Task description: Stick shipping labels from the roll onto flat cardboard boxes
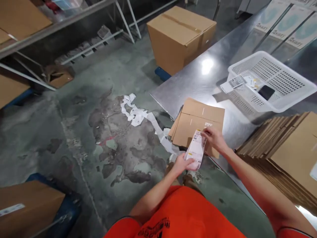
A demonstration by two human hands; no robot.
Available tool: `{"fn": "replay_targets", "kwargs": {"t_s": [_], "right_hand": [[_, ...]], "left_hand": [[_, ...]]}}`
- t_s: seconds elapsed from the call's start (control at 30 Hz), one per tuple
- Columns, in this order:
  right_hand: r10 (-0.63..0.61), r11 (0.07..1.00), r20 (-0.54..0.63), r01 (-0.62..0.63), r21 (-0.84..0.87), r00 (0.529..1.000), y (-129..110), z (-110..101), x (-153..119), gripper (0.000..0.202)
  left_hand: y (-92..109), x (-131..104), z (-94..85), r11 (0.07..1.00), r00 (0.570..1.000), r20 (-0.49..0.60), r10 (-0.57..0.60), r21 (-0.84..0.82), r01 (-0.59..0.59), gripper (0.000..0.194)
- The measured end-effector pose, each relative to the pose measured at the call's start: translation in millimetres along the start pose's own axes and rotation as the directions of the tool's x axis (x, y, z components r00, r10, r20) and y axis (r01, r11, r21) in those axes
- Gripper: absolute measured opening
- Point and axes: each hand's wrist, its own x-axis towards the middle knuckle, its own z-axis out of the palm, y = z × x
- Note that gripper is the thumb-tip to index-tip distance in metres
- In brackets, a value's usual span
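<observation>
My left hand [182, 164] is closed on the lower end of a strip of printed labels [195, 148], white with small yellow marks. At the strip's upper end, my right hand [215, 137] pinches the edge between thumb and fingers. Just beyond the hands, flat folded cardboard boxes [195, 119] lie at the corner of the metal table [183, 86]. A long white paper strip [155, 124] trails beside the table and bunches up on the floor to the left.
A white perforated basket [292, 92] holds a dark object [266, 92] and paper labels. Flattened cardboard [292, 138] is stacked on the right. One large carton [178, 29] stands behind the table; another carton [27, 205] sits lower left. A metal rack [61, 28] spans the upper left.
</observation>
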Motion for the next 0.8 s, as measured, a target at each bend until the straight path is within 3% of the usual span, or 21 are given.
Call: {"fn": "replay_targets", "kwargs": {"t_s": [0.13,0.2,0.27,0.37,0.43,0.5,0.57,0.6,0.63,0.67,0.73,0.77,0.8], "right_hand": [[0.006,0.94,-0.06,-0.026,-0.341,0.998,28,-6,57,0.044],[0.045,0.875,-0.083,-0.079,-0.478,0.996,31,-7,68,0.066],[0.06,0.849,-0.128,-0.118,-0.516,0.99,23,1,69,0.072],[-0.011,0.883,-0.152,-0.061,-0.465,0.988,-1,32,60,0.061],[-0.066,0.9,-0.15,-0.006,-0.437,0.987,-16,56,49,0.062],[-0.159,0.913,-0.059,0.124,-0.388,0.986,-21,71,32,0.061],[-0.215,0.931,0.003,0.206,-0.3,0.977,-12,72,11,0.055],[-0.161,0.953,-0.052,0.141,-0.269,0.986,-2,67,0,0.052],[-0.031,0.972,-0.169,-0.01,-0.234,0.985,8,61,-11,0.051],[0.155,0.964,-0.298,-0.21,-0.163,0.942,19,53,-21,0.051],[0.463,0.867,-0.417,-0.498,0.03,0.782,36,36,-37,0.052],[0.538,0.83,-0.406,-0.548,0.101,0.739,41,27,-42,0.051],[0.566,0.818,-0.386,-0.554,0.154,0.729,43,19,-47,0.049]], "left_hand": [[-39,-14,-25.3,0.993,0.991,0.064,-0.119,0.011,0.119,0.037],[-55,-26,-42.0,0.979,0.973,0.113,-0.201,0.068,0.194,0.033],[-61,-33,-58.2,0.977,0.978,0.08,-0.193,0.106,0.184,0.031],[-39,-20,-72.7,0.997,0.99,-0.142,-0.022,0.074,0.032,0.034],[-11,-1,-73.3,0.99,0.955,-0.265,0.136,0.057,-0.125,0.036],[15,19,-68.5,0.962,0.921,-0.28,0.272,0.073,-0.262,0.036],[31,30,-62.5,0.941,0.91,-0.242,0.338,0.105,-0.322,0.036],[34,32,-60.3,0.939,0.913,-0.224,0.342,0.12,-0.322,0.034],[35,33,-59.0,0.941,0.917,-0.216,0.335,0.131,-0.312,0.033],[34,31,-58.6,0.947,0.924,-0.215,0.316,0.14,-0.291,0.031],[31,25,-58.8,0.971,0.939,-0.257,0.228,0.134,-0.199,0.023],[29,22,-58.3,0.983,0.942,-0.286,0.175,0.105,-0.151,0.021],[29,17,-56.7,0.992,0.942,-0.312,0.127,0.047,-0.118,0.021]]}}
